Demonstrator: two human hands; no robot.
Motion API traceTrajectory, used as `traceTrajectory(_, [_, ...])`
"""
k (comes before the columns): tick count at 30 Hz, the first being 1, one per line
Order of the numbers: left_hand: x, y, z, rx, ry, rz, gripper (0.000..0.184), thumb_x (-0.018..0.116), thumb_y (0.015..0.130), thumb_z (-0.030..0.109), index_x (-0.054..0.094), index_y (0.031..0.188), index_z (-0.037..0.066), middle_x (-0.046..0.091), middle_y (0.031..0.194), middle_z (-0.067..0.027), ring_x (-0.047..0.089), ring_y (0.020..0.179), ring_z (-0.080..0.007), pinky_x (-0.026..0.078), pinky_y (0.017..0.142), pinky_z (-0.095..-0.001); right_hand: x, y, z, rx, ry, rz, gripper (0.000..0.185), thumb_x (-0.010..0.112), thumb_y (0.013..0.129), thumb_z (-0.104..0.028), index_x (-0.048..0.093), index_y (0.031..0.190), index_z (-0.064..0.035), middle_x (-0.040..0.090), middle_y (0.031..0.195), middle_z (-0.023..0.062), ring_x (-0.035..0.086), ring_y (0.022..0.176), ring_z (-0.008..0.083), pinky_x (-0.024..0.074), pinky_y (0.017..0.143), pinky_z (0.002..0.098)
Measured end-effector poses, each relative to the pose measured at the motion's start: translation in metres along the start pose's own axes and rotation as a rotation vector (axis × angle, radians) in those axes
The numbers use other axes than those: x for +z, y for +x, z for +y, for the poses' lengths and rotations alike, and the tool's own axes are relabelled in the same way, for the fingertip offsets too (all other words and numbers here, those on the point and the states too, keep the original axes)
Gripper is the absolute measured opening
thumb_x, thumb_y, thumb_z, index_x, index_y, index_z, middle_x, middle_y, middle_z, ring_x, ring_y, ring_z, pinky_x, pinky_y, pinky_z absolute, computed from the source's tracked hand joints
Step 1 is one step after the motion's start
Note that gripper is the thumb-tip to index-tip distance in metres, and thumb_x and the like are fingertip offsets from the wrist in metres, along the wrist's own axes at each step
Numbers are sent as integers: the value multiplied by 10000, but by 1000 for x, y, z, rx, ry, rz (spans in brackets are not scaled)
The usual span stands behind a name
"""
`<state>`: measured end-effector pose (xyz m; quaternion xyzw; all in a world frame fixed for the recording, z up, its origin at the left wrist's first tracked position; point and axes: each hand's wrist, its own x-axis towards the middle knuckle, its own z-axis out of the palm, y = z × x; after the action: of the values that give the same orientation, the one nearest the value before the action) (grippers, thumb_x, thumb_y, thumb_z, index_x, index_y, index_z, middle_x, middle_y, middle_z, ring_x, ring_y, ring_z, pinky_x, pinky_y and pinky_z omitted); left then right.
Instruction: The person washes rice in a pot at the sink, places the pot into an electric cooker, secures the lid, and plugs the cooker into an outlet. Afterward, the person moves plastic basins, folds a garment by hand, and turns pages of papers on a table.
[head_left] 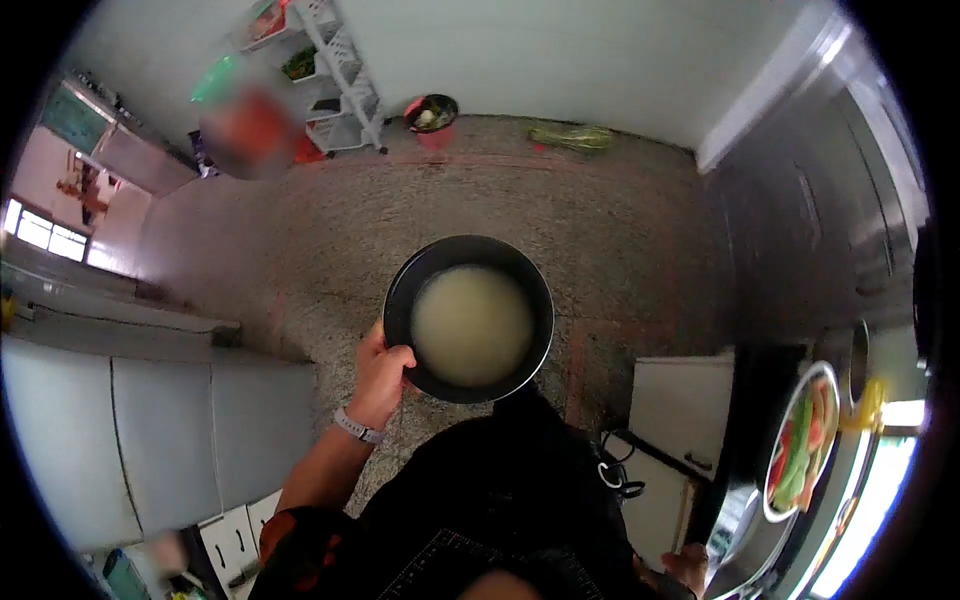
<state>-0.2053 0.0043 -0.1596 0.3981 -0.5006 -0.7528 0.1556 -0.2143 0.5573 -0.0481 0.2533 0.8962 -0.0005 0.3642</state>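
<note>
My left hand (382,370) grips the rim of a dark round pot (398,345), with the thumb over the edge and the fingers on the outside. Cloudy whitish liquid (472,325) fills the lower part of the pot; whatever lies beneath its surface cannot be made out. The pot is held out in front of my body, above the floor. At the lower right, my right hand (688,568) is by the counter edge, close to a metal sink (765,550). Its fingers are only partly visible.
On the right counter sits a white-rimmed dish (828,378) with green and reddish vegetables. White cabinets (680,400) stand below it. Grey cabinets (165,430) are on the left. By the far wall are a white rack (350,85), a pink bucket (436,138) and a green bundle (570,136).
</note>
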Motion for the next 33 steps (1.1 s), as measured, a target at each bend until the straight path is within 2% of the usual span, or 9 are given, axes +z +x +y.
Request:
traceTrajectory(6, [-27, 50, 32, -7, -189, 169, 573, 494, 746, -124, 550, 1296, 29, 650, 1013, -19, 580, 771, -100, 471, 668, -245, 69, 329, -104, -275, -387, -348, 315, 706, 776, -337, 659, 913, -56, 689, 880, 83, 668, 825, 268, 499, 693, 416])
traceTrajectory(7, [-23, 47, 29, 15, -226, 188, 583, 493, 739, -125, 549, 1299, 29, 648, 1020, -24, 584, 797, -110, 475, 688, -251, 70, 387, -150, -450, -595, -410, 280, 678, 800, -329, 666, 869, -58, 708, 821, 67, 690, 767, 256, 514, 645, 413])
traceTrajectory(8, [-26, 56, 33, 35, -268, 200, 592, 492, 733, -126, 548, 1302, 29, 647, 1027, -30, 588, 824, -120, 479, 708, -258, 37, 338, -256, -1186, -1183, -230, 271, 573, 840, -337, 717, 789, -113, 712, 867, 114, 682, 821, 296, 507, 714, 439])
traceTrajectory(9, [-27, 62, 34, 66, -307, 210, 602, 491, 727, -127, 547, 1306, 28, 646, 1034, -35, 592, 850, -130, 483, 728, -264, 65, 424, -281, -1371, -1084, -26, 248, 585, 798, -332, 711, 767, -121, 698, 834, 109, 670, 796, 298, 487, 687, 455])
traceTrajectory(10, [-35, 73, 41, 45, -312, 246, 603, 486, 719, -130, 549, 1299, 24, 643, 1039, -41, 591, 871, -141, 484, 745, -270, 56, 417, -358, -1518, -904, 123, 212, 621, 751, -309, 674, 720, -106, 657, 697, 100, 637, 658, 301, 457, 598, 471])
traceTrajectory(11, [-48, 88, 48, 22, -318, 276, 605, 481, 711, -133, 551, 1292, 21, 640, 1044, -47, 591, 892, -152, 486, 761, -276, 38, 351, -456, -1369, -1272, 106, 193, 656, 761, -236, 617, 689, -60, 602, 593, 98, 592, 542, 254, 448, 528, 428])
traceTrajectory(14, [-95, 125, 68, 40, -312, 357, 578, 476, 709, -114, 545, 1269, 11, 629, 1022, -61, 599, 893, -167, 508, 703, -278, -1, 167, -625, -1113, 195, -168, 231, 595, 924, -194, 651, 803, -5, 559, 579, 63, 550, 567, 116, 459, 526, 303])
traceTrajectory(18, [-182, 170, 88, 155, -316, 428, 573, 478, 707, -105, 543, 1265, 6, 616, 1008, -65, 593, 872, -150, 500, 633, -264, 23, -1, -758, -1466, 307, -486, 244, 566, 971, -228, 649, 1061, -16, 654, 790, 50, 583, 666, 112, 493, 639, 269])
traceTrajectory(33, [-465, 278, 140, 274, -550, 842, 689, 445, 755, -146, 449, 1418, 45, 622, 1012, -67, 567, 776, -148, 493, 664, -283, 130, -195, -1104, -1704, -723, -448, 344, 578, 935, -251, 640, 1157, 4, 686, 891, 94, 648, 775, 177, 514, 720, 320])
